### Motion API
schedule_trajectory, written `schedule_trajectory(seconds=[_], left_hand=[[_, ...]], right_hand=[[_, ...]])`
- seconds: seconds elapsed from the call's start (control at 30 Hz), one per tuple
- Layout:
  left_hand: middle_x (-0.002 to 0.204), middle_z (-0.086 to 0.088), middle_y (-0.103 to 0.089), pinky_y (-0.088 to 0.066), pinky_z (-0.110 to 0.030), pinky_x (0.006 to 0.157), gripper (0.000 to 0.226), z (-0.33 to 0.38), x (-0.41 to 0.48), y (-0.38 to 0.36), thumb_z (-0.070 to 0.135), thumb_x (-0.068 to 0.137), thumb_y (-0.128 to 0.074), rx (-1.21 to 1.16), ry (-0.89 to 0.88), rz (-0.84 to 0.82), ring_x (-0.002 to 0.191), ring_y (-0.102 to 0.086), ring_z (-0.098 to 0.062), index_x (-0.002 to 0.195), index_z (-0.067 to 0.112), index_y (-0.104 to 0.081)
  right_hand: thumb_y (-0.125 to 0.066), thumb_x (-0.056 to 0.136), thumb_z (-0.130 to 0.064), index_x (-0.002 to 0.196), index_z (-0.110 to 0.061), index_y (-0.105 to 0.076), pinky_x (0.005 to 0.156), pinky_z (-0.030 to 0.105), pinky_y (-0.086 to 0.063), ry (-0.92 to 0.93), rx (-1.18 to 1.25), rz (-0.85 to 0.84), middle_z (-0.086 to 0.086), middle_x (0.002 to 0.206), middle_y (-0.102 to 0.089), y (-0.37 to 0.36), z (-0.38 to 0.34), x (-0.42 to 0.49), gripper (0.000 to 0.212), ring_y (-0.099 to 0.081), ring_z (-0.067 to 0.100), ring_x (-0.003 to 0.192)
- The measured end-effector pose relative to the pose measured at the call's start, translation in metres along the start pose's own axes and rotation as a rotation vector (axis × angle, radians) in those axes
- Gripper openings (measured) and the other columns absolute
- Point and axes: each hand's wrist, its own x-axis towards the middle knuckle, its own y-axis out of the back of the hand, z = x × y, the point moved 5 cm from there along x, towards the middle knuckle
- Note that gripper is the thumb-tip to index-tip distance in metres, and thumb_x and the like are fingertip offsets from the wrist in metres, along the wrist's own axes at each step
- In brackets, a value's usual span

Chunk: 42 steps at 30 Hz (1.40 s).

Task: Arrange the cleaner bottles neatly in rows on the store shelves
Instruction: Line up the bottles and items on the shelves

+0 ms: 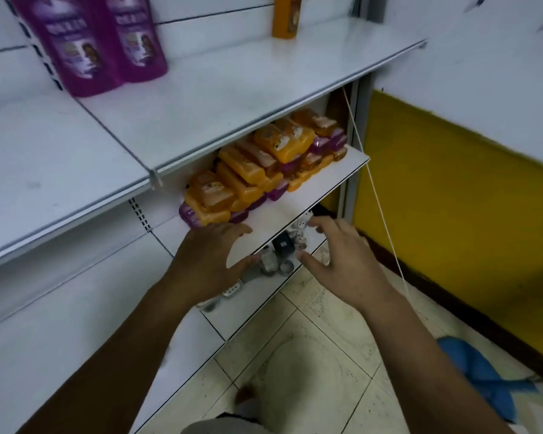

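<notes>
Left hand (pixel 208 261) and right hand (pixel 342 266) near orange bottles (pixel 264 161) heaped on shelf (pixel 311 197)

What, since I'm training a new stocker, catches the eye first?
A heap of orange and purple bottles lies flat on the middle shelf. Two tall purple bottles stand upright on the upper shelf, left. The left hand and right hand reach toward it, empty.

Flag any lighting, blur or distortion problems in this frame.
Head view: dim, bluish light, with the stacked orange bottles in shadow under the upper shelf; wide-angle bending bows the shelf edge; left hand and right hand slightly blurred; labels on the purple bottles soft.
</notes>
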Motion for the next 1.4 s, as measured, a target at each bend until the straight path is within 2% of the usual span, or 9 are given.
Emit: schedule_trajectory(seconds=[0.5, 0.67, 0.77, 0.87, 1.03, 1.13, 1.2, 1.27, 1.4], left_hand=[[0.119, 0.006, -0.073, -0.052, -0.028, 0.078, 0.046, -0.028, 0.140, -0.059, 0.060, 0.093, -0.066, 0.051, 0.294, 0.113, 0.105, -0.068, -0.019, 0.128, 0.029, -0.066], [0.122, 0.003, -0.073, -0.054, -0.027, 0.086, 0.052, -0.024, 0.173, -0.081, 0.054, 0.089, -0.072, -0.120, 0.529, 0.205, 0.108, -0.071, -0.020, 0.132, 0.026, -0.064], [0.118, 0.009, -0.067, -0.051, -0.022, 0.079, 0.057, -0.033, 0.194, -0.091, 0.045, 0.090, -0.079, -0.362, 0.747, 0.312, 0.105, -0.067, -0.020, 0.138, 0.022, -0.057], [0.132, 0.000, -0.065, -0.054, -0.034, 0.088, 0.070, -0.044, 0.214, -0.093, 0.047, 0.092, -0.077, -0.463, 0.854, 0.401, 0.112, -0.066, -0.025, 0.148, 0.019, -0.046], [0.140, -0.006, -0.065, -0.056, -0.046, 0.102, 0.077, -0.060, 0.243, -0.082, 0.057, 0.087, -0.073, -0.492, 0.922, 0.442, 0.125, -0.065, -0.030, 0.150, 0.023, -0.044], [0.142, -0.009, -0.064, -0.051, -0.036, 0.099, 0.071, -0.068, 0.259, -0.083, 0.054, 0.091, -0.074, -0.513, 0.966, 0.478, 0.128, -0.062, -0.031, 0.149, 0.021, -0.049], [0.142, -0.010, -0.064, -0.049, -0.035, 0.099, 0.076, -0.071, 0.265, -0.088, 0.062, 0.089, -0.071, -0.516, 1.003, 0.492, 0.130, -0.061, -0.033, 0.148, 0.019, -0.050], [0.142, -0.010, -0.065, -0.045, -0.031, 0.096, 0.072, -0.070, 0.268, -0.092, 0.058, 0.092, -0.071, -0.506, 1.035, 0.514, 0.130, -0.061, -0.033, 0.147, 0.017, -0.051], [0.140, -0.008, -0.066, -0.043, -0.029, 0.094, 0.062, -0.073, 0.269, -0.092, 0.044, 0.091, -0.078, -0.548, 1.081, 0.580, 0.130, -0.061, -0.031, 0.143, 0.017, -0.057]], right_hand=[[-0.069, 0.092, -0.056, 0.137, -0.037, -0.045, 0.090, 0.036, -0.051, 0.158, 0.094, -0.221, -0.005, 0.125, -0.056, -0.035, 0.136, 0.186, 0.054, -0.056, 0.017, 0.113], [-0.073, 0.091, -0.052, 0.132, -0.030, -0.050, 0.087, 0.042, -0.054, 0.199, 0.278, -0.293, -0.002, 0.121, -0.056, -0.039, 0.173, 0.253, 0.052, -0.058, 0.018, 0.112], [-0.079, 0.091, -0.039, 0.125, -0.029, -0.053, 0.084, 0.025, -0.053, 0.089, 0.545, -0.297, -0.015, 0.112, -0.060, -0.050, 0.179, 0.295, 0.044, -0.061, 0.000, 0.102], [-0.081, 0.090, -0.030, 0.124, -0.017, -0.060, 0.073, 0.006, -0.048, -0.131, 0.752, -0.296, -0.014, 0.111, -0.063, -0.069, 0.180, 0.337, 0.042, -0.060, -0.010, 0.097], [-0.085, 0.074, -0.055, 0.117, -0.022, -0.073, 0.099, 0.051, -0.058, -0.446, 0.950, -0.341, -0.002, 0.112, -0.076, -0.108, 0.177, 0.381, 0.056, -0.071, 0.025, 0.108], [-0.089, 0.077, -0.048, 0.117, -0.021, -0.073, 0.100, 0.051, -0.058, -0.528, 1.041, -0.301, 0.002, 0.116, -0.076, -0.113, 0.167, 0.385, 0.051, -0.071, 0.028, 0.111], [-0.091, 0.076, -0.045, 0.099, -0.033, -0.068, 0.098, 0.047, -0.058, -0.562, 1.085, -0.273, -0.004, 0.106, -0.073, -0.116, 0.163, 0.384, 0.034, -0.071, 0.024, 0.104], [-0.093, 0.072, -0.046, 0.087, -0.038, -0.062, 0.098, 0.047, -0.057, -0.579, 1.092, -0.284, -0.010, 0.101, -0.070, -0.118, 0.157, 0.382, 0.035, -0.070, 0.022, 0.103], [-0.093, 0.064, -0.052, 0.093, -0.032, -0.069, 0.093, 0.052, -0.061, -0.612, 1.062, -0.324, -0.003, 0.107, -0.077, -0.127, 0.161, 0.385, 0.043, -0.074, 0.023, 0.103]])
